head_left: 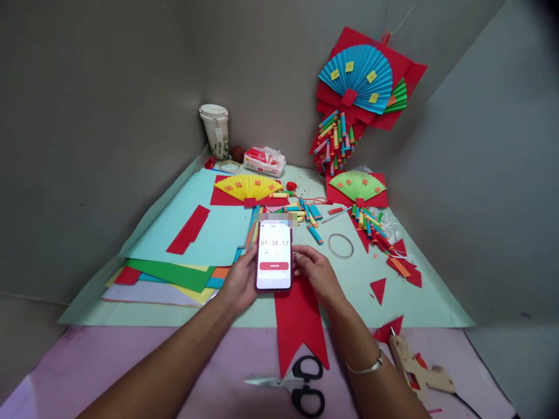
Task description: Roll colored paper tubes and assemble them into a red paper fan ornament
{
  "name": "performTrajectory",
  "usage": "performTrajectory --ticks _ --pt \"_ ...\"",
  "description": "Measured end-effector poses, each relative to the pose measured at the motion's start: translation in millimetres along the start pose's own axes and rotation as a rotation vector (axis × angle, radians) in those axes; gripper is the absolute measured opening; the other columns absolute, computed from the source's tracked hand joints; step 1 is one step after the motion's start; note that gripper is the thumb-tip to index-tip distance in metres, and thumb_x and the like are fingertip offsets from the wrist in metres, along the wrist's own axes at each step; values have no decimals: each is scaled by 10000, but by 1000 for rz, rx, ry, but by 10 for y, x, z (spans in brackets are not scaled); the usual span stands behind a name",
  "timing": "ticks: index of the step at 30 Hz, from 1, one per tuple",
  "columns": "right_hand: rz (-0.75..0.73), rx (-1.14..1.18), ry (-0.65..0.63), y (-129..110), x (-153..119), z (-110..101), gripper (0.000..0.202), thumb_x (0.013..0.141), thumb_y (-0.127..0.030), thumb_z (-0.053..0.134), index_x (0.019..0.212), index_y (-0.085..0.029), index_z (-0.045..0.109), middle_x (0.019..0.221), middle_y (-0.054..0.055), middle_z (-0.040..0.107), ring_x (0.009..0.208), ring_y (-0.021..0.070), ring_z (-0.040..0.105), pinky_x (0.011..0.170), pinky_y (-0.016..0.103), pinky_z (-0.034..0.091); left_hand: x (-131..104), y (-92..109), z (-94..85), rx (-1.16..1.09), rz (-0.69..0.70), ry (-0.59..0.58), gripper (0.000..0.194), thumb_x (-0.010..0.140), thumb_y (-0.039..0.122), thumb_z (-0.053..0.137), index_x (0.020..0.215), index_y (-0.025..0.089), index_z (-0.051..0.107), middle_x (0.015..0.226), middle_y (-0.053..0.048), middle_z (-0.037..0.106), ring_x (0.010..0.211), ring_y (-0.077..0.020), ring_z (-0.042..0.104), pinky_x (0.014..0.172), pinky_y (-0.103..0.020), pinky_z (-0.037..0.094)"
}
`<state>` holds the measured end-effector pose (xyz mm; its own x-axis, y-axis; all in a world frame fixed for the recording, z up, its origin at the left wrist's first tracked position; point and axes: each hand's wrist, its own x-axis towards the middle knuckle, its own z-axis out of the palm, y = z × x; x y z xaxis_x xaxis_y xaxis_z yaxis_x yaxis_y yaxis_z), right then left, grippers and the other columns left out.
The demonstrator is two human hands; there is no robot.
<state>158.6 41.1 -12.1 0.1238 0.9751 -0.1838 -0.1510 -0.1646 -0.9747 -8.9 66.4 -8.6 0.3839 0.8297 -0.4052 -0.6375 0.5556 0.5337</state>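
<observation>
A phone (274, 256) with a lit white screen, showing a timer, is held upright above the table. My left hand (240, 279) grips its left edge, fingers wrapped behind it. At its right edge my right hand (317, 270) has its fingers bent against the side of the phone. Below the phone lies a red paper strip (299, 326) with a notched lower end. Black-handled scissors (286, 383) rest just under that notch, blades pointing left.
Coloured sheets (174, 276) are stacked at left. A yellow fan (248, 187), a green fan (358, 185) and small paper rolls (314, 234) lie farther back. A glue gun (419, 372) is front right; a decoration (358, 75) hangs behind. A cup (216, 131) stands back left.
</observation>
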Motion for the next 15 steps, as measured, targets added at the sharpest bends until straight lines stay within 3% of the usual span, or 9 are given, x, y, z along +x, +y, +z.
performTrajectory --ticks 5,10,15 --pt "-68 -24 13 6 -22 2 292 788 -372 657 1016 -194 691 791 23 677 612 129 566 600 288 483 2 7 11 -22 -7 6 463 961 325 472 1374 119 508 1076 -158 752 909 -303 735 803 -435 584" --pt "-87 -62 21 10 -33 9 323 800 -353 639 1072 -197 715 802 27 691 612 129 562 618 298 487 14 4 2 -41 9 22 441 956 317 491 1350 123 533 1004 -136 769 827 -271 744 756 -396 593" --pt "-115 -109 45 16 -42 27 342 813 -311 607 1112 -191 722 832 38 705 600 125 550 622 300 487 8 5 2 -6 6 17 431 959 339 485 1317 108 557 1032 -159 759 863 -293 740 786 -436 590"
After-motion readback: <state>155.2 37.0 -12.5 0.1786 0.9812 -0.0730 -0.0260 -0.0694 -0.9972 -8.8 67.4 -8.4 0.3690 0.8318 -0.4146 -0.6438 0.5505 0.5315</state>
